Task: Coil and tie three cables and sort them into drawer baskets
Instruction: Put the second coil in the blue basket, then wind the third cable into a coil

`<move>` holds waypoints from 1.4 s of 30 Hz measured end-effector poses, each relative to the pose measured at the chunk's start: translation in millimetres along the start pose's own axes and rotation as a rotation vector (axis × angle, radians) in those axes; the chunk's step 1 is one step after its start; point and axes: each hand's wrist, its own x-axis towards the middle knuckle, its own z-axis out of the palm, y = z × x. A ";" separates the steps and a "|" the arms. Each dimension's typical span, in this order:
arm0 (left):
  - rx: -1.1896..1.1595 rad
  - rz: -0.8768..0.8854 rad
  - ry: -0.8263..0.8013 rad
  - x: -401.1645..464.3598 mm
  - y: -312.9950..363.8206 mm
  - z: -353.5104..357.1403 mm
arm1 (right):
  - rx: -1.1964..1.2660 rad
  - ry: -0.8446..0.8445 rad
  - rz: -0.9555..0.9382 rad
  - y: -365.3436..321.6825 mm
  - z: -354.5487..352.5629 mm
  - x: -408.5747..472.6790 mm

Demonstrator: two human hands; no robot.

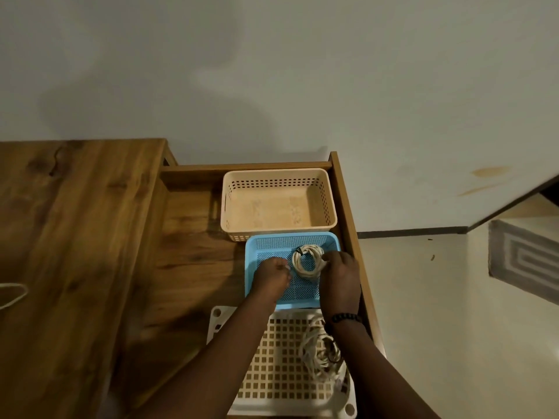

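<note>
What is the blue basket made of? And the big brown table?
The blue basket looks like moulded plastic: smooth, matte, one even colour, with rows of tiny holes. The table looks like wood, or a wood-look surface, with dark grain streaks and knots and a soft sheen. From this view I cannot tell solid wood from veneer.

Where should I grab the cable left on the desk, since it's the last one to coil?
Only a loop of the cable shows at the desk's left edge; the rest is out of frame. Pinch the rounded bend of that loop from above, where it lies flat and free on the wood. Both the left hand and right hand are at the blue basket now.
</note>
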 end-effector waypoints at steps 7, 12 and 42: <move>0.020 0.204 0.074 -20.3 10.7 -56.3 | 0.075 0.051 -0.162 -53.1 21.5 -26.2; 0.145 0.302 0.279 -54.3 -0.8 -121.3 | 0.119 -0.122 -0.310 -112.2 47.0 -69.7; 0.244 0.590 0.891 -187.5 -74.7 -413.6 | 0.447 -0.555 -0.878 -412.1 90.4 -148.3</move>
